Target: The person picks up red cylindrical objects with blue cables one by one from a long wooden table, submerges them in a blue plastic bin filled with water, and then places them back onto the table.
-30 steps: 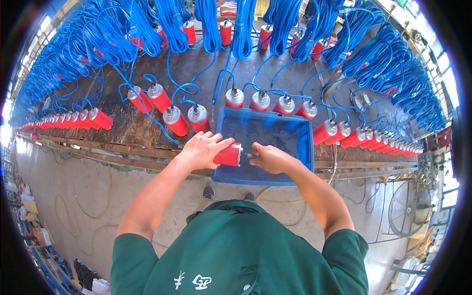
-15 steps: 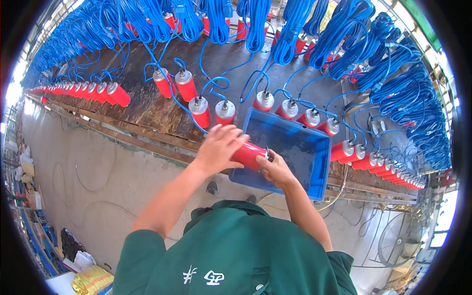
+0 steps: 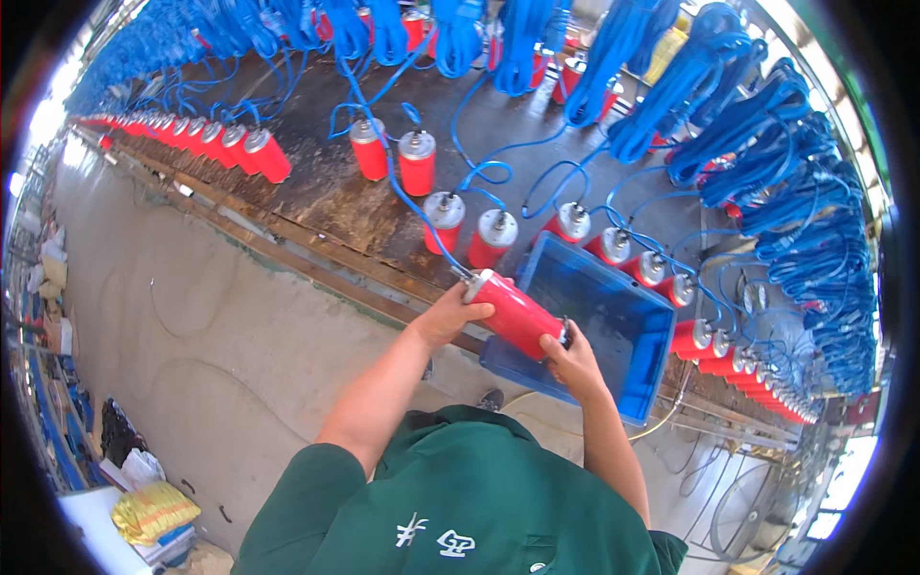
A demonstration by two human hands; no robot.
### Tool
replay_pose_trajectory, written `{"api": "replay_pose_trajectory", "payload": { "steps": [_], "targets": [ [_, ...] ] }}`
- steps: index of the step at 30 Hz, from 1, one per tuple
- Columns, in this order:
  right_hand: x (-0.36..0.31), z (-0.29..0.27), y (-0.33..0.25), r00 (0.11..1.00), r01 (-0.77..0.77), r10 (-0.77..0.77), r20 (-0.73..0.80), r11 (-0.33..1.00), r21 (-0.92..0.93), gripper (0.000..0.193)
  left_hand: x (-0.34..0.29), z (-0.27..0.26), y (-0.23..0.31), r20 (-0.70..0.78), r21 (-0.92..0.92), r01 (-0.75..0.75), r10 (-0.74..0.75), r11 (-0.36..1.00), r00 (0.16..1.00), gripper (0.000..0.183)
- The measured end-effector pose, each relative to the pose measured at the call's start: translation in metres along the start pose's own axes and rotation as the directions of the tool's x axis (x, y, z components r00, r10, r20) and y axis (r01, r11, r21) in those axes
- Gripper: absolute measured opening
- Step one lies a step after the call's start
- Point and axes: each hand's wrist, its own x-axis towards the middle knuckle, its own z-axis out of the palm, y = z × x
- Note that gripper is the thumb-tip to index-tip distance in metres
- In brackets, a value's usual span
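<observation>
In front of me I hold a red cylinder (image 3: 520, 316) with metal end caps, tilted over the near left part of a blue plastic tray (image 3: 657, 369). My left hand (image 3: 447, 316) grips its upper left end, where a blue cable (image 3: 422, 216) runs in. My right hand (image 3: 577, 364) holds the lower right end, thumb on the red side; a small dark metal piece shows there. Just beyond stand two similar red cylinders (image 3: 492, 240), silver caps up. The fingers beneath the held cylinder are hidden.
More red cylinders (image 3: 417, 163) with blue cables stand or lie along the worn dark workbench (image 3: 297, 206). Thick bundles of blue cable (image 3: 522, 48) line its far side. A yellow hose (image 3: 671, 407) hangs near the tray, and a large fan (image 3: 752, 513) stands lower right.
My left hand has gone from a blurred reach over the cylinder to a grip on its cabled end. My right hand stays at the other end. The whole view has turned slightly.
</observation>
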Motion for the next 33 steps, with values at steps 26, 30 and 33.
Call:
{"api": "replay_pose_trajectory", "payload": {
  "steps": [26,30,33],
  "targets": [
    [-0.076,-0.023,-0.005,0.818,0.005,0.022,-0.574,0.999,0.046,0.037,0.006,-0.271,0.285,-0.393,0.808,0.587,0.795,0.057,0.463,0.072],
    [-0.073,-0.009,-0.012,0.81,-0.016,0.04,-0.586,0.999,0.047,0.035,0.029,-0.291,0.278,-0.506,0.706,0.686,0.802,0.175,0.316,0.079],
    [-0.067,-0.002,-0.011,0.798,-0.061,0.085,-0.596,0.996,0.06,0.031,0.039,-0.286,0.276,-0.565,0.658,0.704,0.794,0.269,0.225,0.084]
  ]
}}
